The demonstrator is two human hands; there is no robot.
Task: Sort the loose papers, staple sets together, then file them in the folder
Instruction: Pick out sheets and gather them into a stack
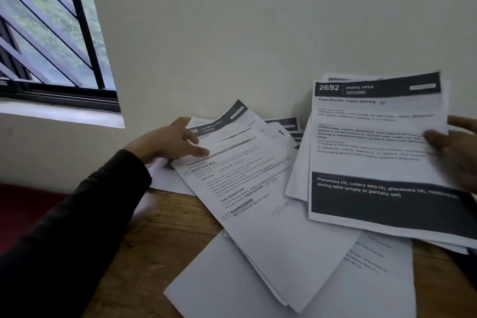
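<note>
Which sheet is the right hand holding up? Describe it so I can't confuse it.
On the right of the wooden table, the right hand holds a sheet above the pile. Its dark header reads 2692 Dining Area.

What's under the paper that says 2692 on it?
More white sheets peek out behind the 2692 paper, which the right hand holds. Their print is covered. Below them is the wooden table.

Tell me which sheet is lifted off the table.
The sheet headed 2692 Dining Area, held up by the right hand; the others lie flat on the table.
</note>
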